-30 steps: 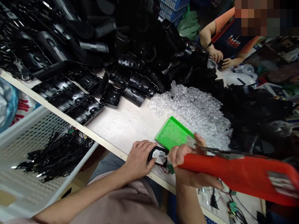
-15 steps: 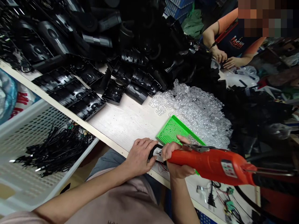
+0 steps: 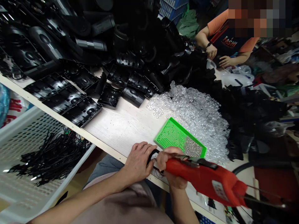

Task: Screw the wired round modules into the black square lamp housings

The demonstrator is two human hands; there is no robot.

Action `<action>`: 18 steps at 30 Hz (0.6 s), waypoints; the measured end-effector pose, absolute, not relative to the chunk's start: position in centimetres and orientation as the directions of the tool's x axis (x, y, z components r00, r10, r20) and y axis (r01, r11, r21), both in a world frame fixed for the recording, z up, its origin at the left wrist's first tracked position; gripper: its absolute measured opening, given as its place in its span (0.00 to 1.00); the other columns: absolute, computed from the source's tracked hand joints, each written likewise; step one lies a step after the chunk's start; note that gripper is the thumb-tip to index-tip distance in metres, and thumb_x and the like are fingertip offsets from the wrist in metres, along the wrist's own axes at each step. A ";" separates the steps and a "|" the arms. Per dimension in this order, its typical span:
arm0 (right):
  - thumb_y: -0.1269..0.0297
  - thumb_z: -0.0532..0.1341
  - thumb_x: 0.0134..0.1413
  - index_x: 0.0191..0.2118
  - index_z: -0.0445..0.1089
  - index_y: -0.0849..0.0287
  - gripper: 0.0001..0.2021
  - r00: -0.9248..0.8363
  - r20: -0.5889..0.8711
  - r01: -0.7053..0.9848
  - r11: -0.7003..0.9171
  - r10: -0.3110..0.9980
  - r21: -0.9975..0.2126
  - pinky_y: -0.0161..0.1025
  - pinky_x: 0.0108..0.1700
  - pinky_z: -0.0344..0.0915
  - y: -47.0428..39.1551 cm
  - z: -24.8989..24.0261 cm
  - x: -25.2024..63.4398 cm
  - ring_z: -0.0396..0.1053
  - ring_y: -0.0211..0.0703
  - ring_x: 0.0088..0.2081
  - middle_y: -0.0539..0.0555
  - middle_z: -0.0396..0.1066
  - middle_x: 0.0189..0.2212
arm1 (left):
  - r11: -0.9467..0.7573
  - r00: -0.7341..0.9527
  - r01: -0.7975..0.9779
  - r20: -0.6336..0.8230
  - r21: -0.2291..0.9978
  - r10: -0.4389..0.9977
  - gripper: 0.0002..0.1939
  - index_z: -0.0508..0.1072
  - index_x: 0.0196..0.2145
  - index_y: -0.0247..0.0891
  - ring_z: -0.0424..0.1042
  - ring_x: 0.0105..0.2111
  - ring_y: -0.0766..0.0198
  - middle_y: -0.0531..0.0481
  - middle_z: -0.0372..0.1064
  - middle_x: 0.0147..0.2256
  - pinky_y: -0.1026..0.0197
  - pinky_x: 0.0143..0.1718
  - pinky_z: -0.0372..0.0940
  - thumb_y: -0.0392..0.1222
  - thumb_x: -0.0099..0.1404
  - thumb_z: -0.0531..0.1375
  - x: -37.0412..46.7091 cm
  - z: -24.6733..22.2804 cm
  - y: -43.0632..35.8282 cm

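My left hand (image 3: pixel 139 160) grips a black plastic part (image 3: pixel 153 155) at the front edge of the table. Wrapped round the front end of a red power screwdriver (image 3: pixel 207 180) is my right hand (image 3: pixel 171 165); the tool points left at the black part, and its tip is hidden by my fingers. Just beyond the hands lies a green perforated tray (image 3: pixel 167 135) with many small screws at its right end. Thin red wires hang below the black part.
Clear plastic pieces (image 3: pixel 198 112) are heaped behind the tray. Black shells (image 3: pixel 81 110) cover the table's left and back. A white basket (image 3: pixel 21 180) of black cables stands at lower left. Another person (image 3: pixel 229 43) works at upper right. A black hose runs at right.
The rear of the red screwdriver has swung down and towards me, and my right hand has shifted slightly down. More of the green tray and its screws shows. The view has shifted slightly.
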State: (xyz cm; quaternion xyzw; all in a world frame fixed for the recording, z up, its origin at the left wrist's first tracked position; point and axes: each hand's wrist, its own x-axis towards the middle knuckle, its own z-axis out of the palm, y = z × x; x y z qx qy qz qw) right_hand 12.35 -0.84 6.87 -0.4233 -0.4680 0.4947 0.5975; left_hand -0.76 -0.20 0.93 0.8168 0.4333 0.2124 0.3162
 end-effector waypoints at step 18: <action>0.33 0.59 0.41 0.34 0.66 0.54 0.27 0.205 0.201 -0.213 0.244 0.958 -0.946 0.34 0.16 0.52 6.2 3.8 15.1 0.51 0.35 0.15 0.42 0.53 0.15 | -0.459 0.520 0.612 0.110 0.644 0.847 0.26 0.62 0.57 0.38 0.60 0.56 0.48 0.43 0.67 0.54 0.46 0.55 0.53 0.45 0.63 0.58 -0.6 0.6 0.0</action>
